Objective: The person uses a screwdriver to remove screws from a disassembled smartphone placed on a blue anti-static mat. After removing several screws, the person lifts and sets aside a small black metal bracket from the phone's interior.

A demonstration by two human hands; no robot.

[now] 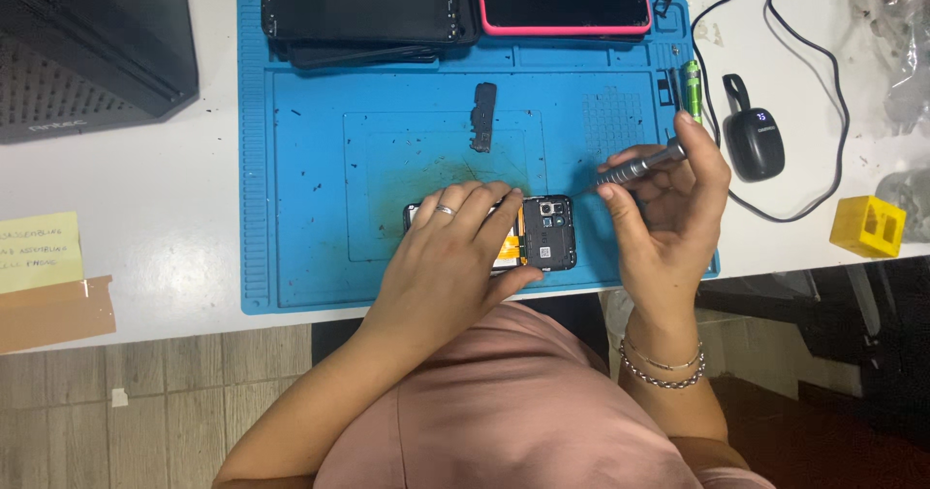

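On the blue mat (310, 160), the left hand (455, 257) lies flat with fingers released, pressing the opened phone (544, 232) near the mat's front edge. Just right of it, the right hand (668, 208) has fingers grasping a grey screwdriver (635, 167), tip above the phone.

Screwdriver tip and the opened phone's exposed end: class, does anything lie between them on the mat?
Nothing visible does. The right hand holds the screwdriver above the blue mat, its tip aimed toward the opened phone. The left hand presses on the phone's other end, leaving the exposed end uncovered.
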